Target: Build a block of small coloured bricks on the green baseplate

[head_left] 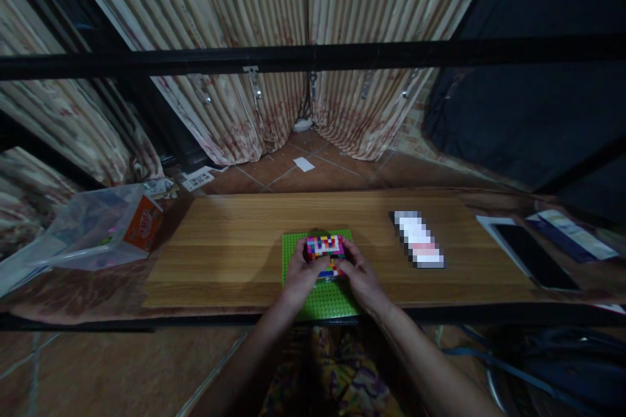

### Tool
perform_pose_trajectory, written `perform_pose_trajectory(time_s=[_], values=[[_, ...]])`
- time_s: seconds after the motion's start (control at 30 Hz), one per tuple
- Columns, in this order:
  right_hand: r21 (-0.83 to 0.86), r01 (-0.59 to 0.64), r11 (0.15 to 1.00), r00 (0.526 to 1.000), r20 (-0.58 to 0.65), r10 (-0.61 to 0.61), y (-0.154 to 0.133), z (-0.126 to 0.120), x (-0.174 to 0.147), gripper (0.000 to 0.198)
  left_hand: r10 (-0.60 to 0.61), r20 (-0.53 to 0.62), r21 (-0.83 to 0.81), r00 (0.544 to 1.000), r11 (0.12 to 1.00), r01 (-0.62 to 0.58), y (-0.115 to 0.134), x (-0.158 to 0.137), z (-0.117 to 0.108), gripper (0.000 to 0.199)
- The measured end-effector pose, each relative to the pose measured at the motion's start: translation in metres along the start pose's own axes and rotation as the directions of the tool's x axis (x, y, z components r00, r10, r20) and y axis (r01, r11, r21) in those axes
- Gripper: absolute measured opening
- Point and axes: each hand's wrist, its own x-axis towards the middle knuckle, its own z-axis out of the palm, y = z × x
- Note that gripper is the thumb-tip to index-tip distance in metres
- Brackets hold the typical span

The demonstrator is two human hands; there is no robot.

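Observation:
A small block build of many-coloured toy bricks sits over the green baseplate, its top showing pink, white, yellow and blue pieces. From the left, my left hand grips its side, with the thumb across the near face. My right hand closes on the opposite side in the same way. Both thumbs lie close together at the front. Whether the build rests on the baseplate or is lifted slightly above it, I cannot tell. My fingers hide its sides.
On the wooden board a phone with a blurred screen lies to the right. Farther right is a dark tablet on white paper. A clear plastic box with an orange label stands at the left. Curtains hang behind a dark rail.

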Motion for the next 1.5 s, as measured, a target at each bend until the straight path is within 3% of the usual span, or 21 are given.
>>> perform_pose_trajectory(time_s=[0.17, 0.33, 0.5, 0.97, 1.3, 1.4, 1.5], values=[[0.112, -0.032, 0.993, 0.999, 0.024, 0.03, 0.004, -0.006, -0.003, 0.052, -0.006, -0.01, -0.08, 1.0, 0.997, 0.006, 0.0, -0.016, -0.011, 0.062], [0.085, -0.017, 0.996, 0.995, 0.1, 0.009, 0.004, -0.008, -0.008, 0.066, 0.034, 0.101, -0.027, 0.994, 0.999, -0.032, -0.006, -0.023, -0.012, 0.081], [0.066, -0.027, 0.997, 0.993, 0.114, 0.019, 0.001, -0.008, -0.01, 0.067, 0.05, 0.09, -0.001, 0.995, 0.999, -0.05, -0.006, -0.022, -0.009, 0.084], [0.078, -0.052, 0.996, 0.996, 0.073, 0.046, -0.005, 0.0, -0.008, 0.067, 0.015, 0.075, -0.026, 0.997, 1.0, -0.013, -0.002, -0.019, -0.007, 0.073], [-0.142, 0.061, 0.988, 0.996, -0.053, -0.069, -0.012, 0.018, 0.011, 0.065, 0.121, -0.064, 0.01, 0.991, 0.993, -0.12, 0.0, 0.003, -0.001, 0.048], [-0.198, 0.084, 0.977, 0.994, -0.058, -0.098, -0.013, 0.023, 0.019, 0.054, 0.15, -0.058, 0.024, 0.987, 0.989, -0.148, 0.003, 0.014, 0.004, 0.039], [-0.206, 0.105, 0.973, 0.99, -0.074, -0.123, -0.01, 0.024, 0.026, 0.042, 0.106, -0.055, 0.025, 0.993, 0.994, -0.105, 0.002, 0.022, 0.007, 0.036]])
